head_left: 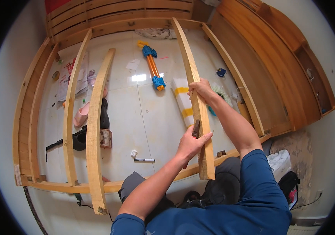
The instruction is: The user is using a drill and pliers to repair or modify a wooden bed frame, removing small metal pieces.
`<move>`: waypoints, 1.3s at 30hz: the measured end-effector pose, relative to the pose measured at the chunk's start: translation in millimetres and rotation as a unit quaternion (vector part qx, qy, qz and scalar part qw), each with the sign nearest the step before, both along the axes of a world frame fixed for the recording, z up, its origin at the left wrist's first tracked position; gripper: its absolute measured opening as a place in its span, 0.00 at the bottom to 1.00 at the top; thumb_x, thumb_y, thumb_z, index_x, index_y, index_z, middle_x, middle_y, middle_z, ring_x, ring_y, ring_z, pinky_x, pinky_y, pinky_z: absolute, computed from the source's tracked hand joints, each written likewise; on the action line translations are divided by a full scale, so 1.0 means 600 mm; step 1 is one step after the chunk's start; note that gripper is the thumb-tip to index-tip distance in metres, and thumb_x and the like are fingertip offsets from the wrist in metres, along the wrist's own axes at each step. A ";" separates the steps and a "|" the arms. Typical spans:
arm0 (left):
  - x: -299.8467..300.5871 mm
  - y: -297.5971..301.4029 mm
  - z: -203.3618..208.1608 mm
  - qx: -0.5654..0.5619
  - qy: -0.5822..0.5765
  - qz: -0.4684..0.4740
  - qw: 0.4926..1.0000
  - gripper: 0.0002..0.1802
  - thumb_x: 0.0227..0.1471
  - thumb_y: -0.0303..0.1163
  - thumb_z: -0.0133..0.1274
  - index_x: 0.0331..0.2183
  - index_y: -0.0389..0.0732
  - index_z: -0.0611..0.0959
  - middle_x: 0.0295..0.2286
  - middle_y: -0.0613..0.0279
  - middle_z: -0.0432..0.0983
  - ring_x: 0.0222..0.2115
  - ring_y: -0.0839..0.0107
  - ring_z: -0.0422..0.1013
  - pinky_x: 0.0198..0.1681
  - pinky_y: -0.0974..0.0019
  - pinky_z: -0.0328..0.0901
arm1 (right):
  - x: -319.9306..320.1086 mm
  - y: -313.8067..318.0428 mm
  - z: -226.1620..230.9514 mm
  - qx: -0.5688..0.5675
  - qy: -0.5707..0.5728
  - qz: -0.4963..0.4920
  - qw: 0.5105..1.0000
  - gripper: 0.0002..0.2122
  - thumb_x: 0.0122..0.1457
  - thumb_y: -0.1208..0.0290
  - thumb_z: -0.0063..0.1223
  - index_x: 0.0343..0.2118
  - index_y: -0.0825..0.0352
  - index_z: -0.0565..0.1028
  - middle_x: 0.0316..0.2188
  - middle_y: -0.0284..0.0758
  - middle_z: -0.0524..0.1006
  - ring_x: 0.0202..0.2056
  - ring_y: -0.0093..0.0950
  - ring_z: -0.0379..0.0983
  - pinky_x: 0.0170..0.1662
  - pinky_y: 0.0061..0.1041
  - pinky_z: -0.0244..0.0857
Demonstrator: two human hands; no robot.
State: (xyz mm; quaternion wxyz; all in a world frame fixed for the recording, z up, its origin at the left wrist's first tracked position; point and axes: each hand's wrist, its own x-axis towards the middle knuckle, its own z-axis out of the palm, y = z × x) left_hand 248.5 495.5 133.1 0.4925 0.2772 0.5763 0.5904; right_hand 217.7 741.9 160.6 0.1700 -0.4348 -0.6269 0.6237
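Note:
My right hand [202, 89] is closed round the edge of a long wooden slat [187, 58]. The slat runs from the far rail of a wooden bed frame [114, 26] toward my lap, its near end jutting past the front rail. Lower down, my left hand [192, 145] is closed at the slat's left side, with the thumb across the wood. A dark metal tool [196, 128] pokes up from that hand against the slat; a reddish bit shows below the fist. The tool's kind is mostly hidden by my fingers.
Left, another loose slat [94, 129] lies over the front rail [116, 186]. Inside the frame, the floor holds a blue-orange toy water gun [152, 66], a marker [144, 160], a pink shoe [81, 114] and a yellow-striped white item [183, 101]. A wooden headboard [269, 58] leans at right.

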 end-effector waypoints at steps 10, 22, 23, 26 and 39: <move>-0.017 0.017 -0.025 0.017 -0.032 0.043 0.998 0.36 0.55 0.45 0.69 0.55 0.30 0.78 0.41 0.53 0.83 0.41 0.69 0.79 0.47 0.64 0.74 | -0.050 0.044 -0.015 0.006 -0.020 -0.006 1.000 0.17 0.49 0.80 0.60 0.42 0.72 0.69 0.32 0.42 0.75 0.26 0.33 0.79 0.29 0.39 0.80; -0.018 0.032 -0.035 0.001 -0.021 0.026 0.999 0.33 0.57 0.42 0.68 0.56 0.31 0.78 0.43 0.54 0.84 0.41 0.72 0.79 0.49 0.64 0.73 | -0.045 0.066 -0.053 -0.009 0.021 0.008 1.000 0.18 0.49 0.79 0.60 0.43 0.72 0.69 0.29 0.41 0.77 0.26 0.31 0.79 0.28 0.37 0.79; -0.020 0.035 -0.035 -0.009 -0.023 0.015 1.000 0.34 0.57 0.42 0.68 0.57 0.31 0.78 0.44 0.55 0.84 0.42 0.72 0.79 0.49 0.65 0.73 | -0.046 0.074 -0.057 0.003 0.013 0.007 1.000 0.18 0.49 0.79 0.60 0.43 0.72 0.69 0.29 0.41 0.77 0.25 0.31 0.79 0.29 0.37 0.79; -0.024 0.041 -0.039 -0.007 -0.046 0.024 0.999 0.35 0.58 0.42 0.67 0.59 0.31 0.76 0.44 0.55 0.83 0.43 0.72 0.79 0.49 0.65 0.73 | -0.055 0.070 -0.056 0.010 0.006 0.006 1.000 0.17 0.48 0.79 0.59 0.43 0.71 0.69 0.29 0.40 0.77 0.25 0.31 0.79 0.29 0.37 0.78; -0.016 0.048 -0.062 -0.008 -0.054 0.017 0.998 0.37 0.57 0.46 0.67 0.60 0.33 0.75 0.47 0.50 0.84 0.46 0.65 0.80 0.52 0.62 0.72 | -0.048 0.087 -0.090 -0.003 0.004 0.020 1.000 0.20 0.48 0.79 0.59 0.45 0.72 0.68 0.32 0.42 0.76 0.25 0.30 0.78 0.30 0.35 0.78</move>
